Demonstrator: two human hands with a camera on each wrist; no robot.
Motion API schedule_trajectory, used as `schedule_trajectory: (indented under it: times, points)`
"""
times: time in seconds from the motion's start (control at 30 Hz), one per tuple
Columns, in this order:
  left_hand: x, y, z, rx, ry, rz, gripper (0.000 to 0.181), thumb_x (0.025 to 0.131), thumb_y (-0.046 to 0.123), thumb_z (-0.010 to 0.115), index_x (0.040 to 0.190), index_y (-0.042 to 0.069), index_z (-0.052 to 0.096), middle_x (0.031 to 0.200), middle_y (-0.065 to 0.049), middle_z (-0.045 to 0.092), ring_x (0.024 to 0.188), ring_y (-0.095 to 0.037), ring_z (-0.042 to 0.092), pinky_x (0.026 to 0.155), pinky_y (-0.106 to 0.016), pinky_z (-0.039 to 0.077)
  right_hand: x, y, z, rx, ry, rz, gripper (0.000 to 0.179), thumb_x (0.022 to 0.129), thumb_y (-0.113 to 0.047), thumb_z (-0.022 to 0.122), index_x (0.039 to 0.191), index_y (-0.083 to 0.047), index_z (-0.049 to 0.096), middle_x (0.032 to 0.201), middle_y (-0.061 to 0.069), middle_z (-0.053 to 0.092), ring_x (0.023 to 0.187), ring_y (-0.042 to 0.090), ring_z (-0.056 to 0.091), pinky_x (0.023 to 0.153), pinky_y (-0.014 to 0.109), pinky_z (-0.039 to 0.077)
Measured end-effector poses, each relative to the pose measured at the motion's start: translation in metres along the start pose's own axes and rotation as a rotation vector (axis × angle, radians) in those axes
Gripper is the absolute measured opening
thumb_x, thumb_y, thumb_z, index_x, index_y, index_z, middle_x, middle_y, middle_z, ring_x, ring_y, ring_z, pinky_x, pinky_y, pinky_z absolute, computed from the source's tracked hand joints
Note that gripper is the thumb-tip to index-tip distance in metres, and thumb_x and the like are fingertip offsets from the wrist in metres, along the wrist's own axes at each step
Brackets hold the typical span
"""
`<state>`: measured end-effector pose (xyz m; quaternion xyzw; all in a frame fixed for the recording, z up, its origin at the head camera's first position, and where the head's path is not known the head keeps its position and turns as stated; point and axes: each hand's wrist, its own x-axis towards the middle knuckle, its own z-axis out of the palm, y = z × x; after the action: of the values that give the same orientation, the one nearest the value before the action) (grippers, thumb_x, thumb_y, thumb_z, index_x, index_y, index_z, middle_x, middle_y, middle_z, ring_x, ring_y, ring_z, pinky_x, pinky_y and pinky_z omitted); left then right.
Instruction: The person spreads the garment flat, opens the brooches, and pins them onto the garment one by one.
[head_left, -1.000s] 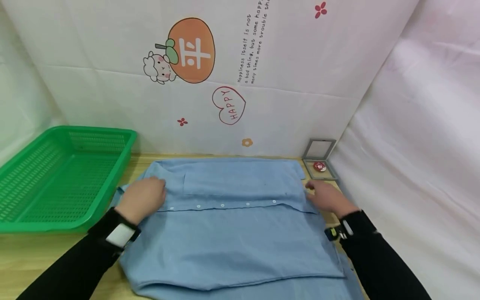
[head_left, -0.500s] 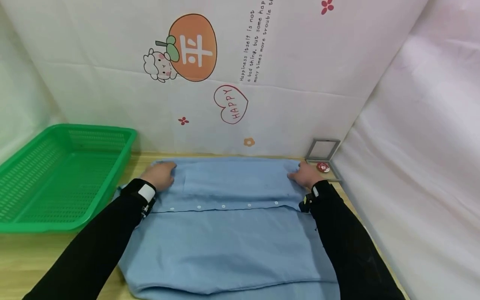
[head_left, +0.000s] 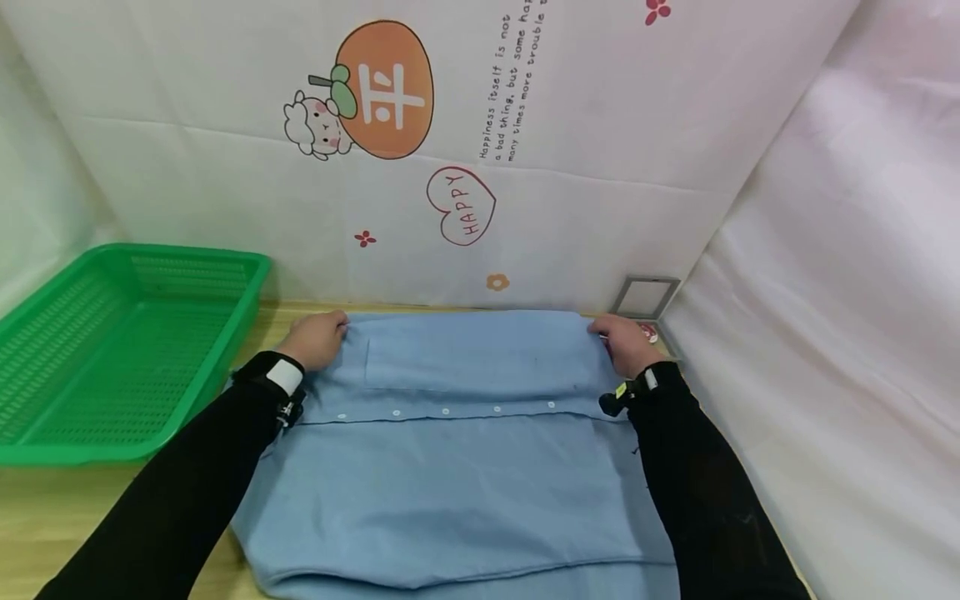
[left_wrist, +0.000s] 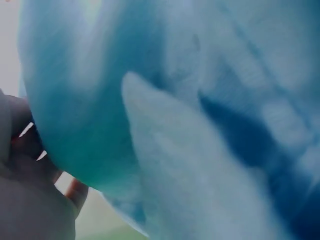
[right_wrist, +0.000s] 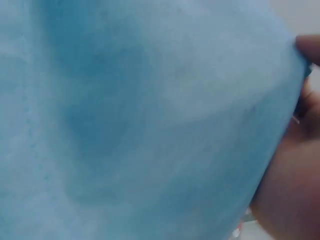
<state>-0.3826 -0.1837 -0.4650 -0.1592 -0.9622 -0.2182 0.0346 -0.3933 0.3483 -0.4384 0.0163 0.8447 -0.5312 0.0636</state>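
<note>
A light blue buttoned shirt [head_left: 457, 492] lies spread and partly folded on the table, with a row of small white buttons running across it. At its far left corner my left hand [head_left: 315, 340] grips the cloth edge. The far right corner is pinched by my right hand [head_left: 626, 343], thumb and fingers on the edge. Up close in the left wrist view, the shirt cloth [left_wrist: 90, 115] bulges beside the fingers. In the right wrist view the cloth [right_wrist: 165, 125] is pulled toward the hand [right_wrist: 295, 175]. The shirt's near end runs out of the head view.
A green plastic basket [head_left: 251, 308] stands at the left on the wooden table [head_left: 90, 517]. Behind my right hand sits a small grey open case [head_left: 656, 283] with a red-and-white round piece [head_left: 649, 332]. Printed white cloth [head_left: 585, 225] hangs along the back.
Both hands have reached from the shirt's sides to its far corners and now grip them. The far edge is slightly lifted between them.
</note>
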Motion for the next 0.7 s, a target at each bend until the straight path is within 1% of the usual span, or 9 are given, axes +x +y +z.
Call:
schedule_trajectory:
  times: [0.07, 0.13, 0.17, 0.27, 0.37, 0.43, 0.5, 0.6, 0.7]
  points:
    - [-0.001, 0.004, -0.004, 0.009, -0.034, -0.010, 0.022, 0.106, 0.009, 0.042, 0.109, -0.001, 0.061, 0.097, -0.017, 0.067, 0.087, -0.035, 0.061, 0.081, -0.057, 0.040, -0.002, -0.001, -0.001, 0.266, 0.037, 0.063, 0.020, 0.099, -0.010, 0.056, 0.079, -0.010, 0.052, 0.091, -0.002, 0.045, 0.095, 0.019, 0.042, 0.087, 0.031, 0.035]
    - [-0.003, 0.007, -0.007, 0.018, -0.062, -0.022, 0.021, 0.106, 0.009, 0.041, 0.104, -0.001, 0.060, 0.091, -0.014, 0.064, 0.081, -0.033, 0.059, 0.078, -0.056, 0.040, -0.003, -0.001, -0.001, 0.349, 0.021, 0.059, 0.029, 0.099, -0.008, 0.057, 0.072, -0.012, 0.045, 0.080, -0.001, 0.037, 0.084, 0.019, 0.039, 0.078, 0.031, 0.034]
    - [-0.003, 0.008, -0.008, 0.020, -0.075, -0.029, 0.021, 0.106, 0.009, 0.041, 0.102, 0.000, 0.059, 0.088, -0.013, 0.063, 0.079, -0.032, 0.057, 0.078, -0.056, 0.039, -0.003, -0.001, -0.001, 0.339, 0.020, 0.056, 0.030, 0.099, -0.009, 0.057, 0.072, -0.013, 0.045, 0.078, -0.002, 0.037, 0.081, 0.019, 0.038, 0.075, 0.030, 0.034]
    - [-0.003, 0.008, -0.008, 0.032, -0.095, -0.041, 0.021, 0.106, 0.009, 0.041, 0.096, 0.003, 0.058, 0.082, -0.010, 0.060, 0.074, -0.030, 0.056, 0.076, -0.056, 0.040, -0.004, 0.001, 0.000, 0.167, 0.043, 0.051, 0.023, 0.103, -0.017, 0.056, 0.082, -0.010, 0.049, 0.085, 0.001, 0.042, 0.082, 0.020, 0.041, 0.074, 0.032, 0.035]
    - [-0.002, 0.003, -0.004, 0.054, -0.106, -0.045, 0.021, 0.105, 0.011, 0.042, 0.092, 0.005, 0.058, 0.078, -0.008, 0.058, 0.072, -0.028, 0.055, 0.076, -0.055, 0.040, -0.004, 0.002, 0.003, -0.037, 0.097, 0.064, 0.021, 0.105, -0.025, 0.053, 0.106, -0.005, 0.053, 0.106, 0.009, 0.049, 0.097, 0.025, 0.046, 0.082, 0.037, 0.038]
    - [0.000, -0.001, 0.000, 0.068, -0.107, -0.048, 0.021, 0.105, 0.012, 0.043, 0.092, 0.006, 0.058, 0.078, -0.007, 0.058, 0.072, -0.028, 0.055, 0.076, -0.055, 0.039, -0.003, 0.003, 0.005, -0.084, 0.130, 0.078, 0.033, 0.105, -0.025, 0.053, 0.129, -0.003, 0.051, 0.126, 0.017, 0.048, 0.113, 0.031, 0.047, 0.093, 0.042, 0.039]
    - [0.001, -0.005, 0.004, 0.072, -0.105, -0.050, 0.020, 0.105, 0.013, 0.045, 0.095, 0.004, 0.060, 0.080, -0.009, 0.059, 0.075, -0.029, 0.056, 0.077, -0.055, 0.039, -0.001, 0.004, 0.007, -0.061, 0.130, 0.111, 0.051, 0.104, -0.026, 0.054, 0.147, -0.002, 0.040, 0.144, 0.022, 0.040, 0.129, 0.036, 0.041, 0.104, 0.048, 0.036]
    - [0.002, -0.007, 0.007, 0.064, -0.103, -0.026, 0.020, 0.101, 0.011, 0.050, 0.107, -0.003, 0.063, 0.095, -0.017, 0.065, 0.089, -0.035, 0.061, 0.083, -0.055, 0.043, 0.002, 0.003, 0.009, -0.094, 0.096, 0.195, 0.070, 0.101, -0.032, 0.059, 0.153, 0.004, 0.029, 0.155, 0.026, 0.030, 0.139, 0.039, 0.032, 0.111, 0.052, 0.030]
    - [0.003, -0.006, 0.008, 0.046, -0.131, 0.002, 0.025, 0.096, 0.008, 0.055, 0.113, -0.010, 0.060, 0.106, -0.025, 0.063, 0.094, -0.039, 0.059, 0.082, -0.052, 0.044, 0.004, 0.002, 0.009, -0.223, 0.045, 0.259, 0.077, 0.098, -0.037, 0.062, 0.151, 0.009, 0.030, 0.156, 0.028, 0.027, 0.141, 0.041, 0.029, 0.111, 0.052, 0.028]
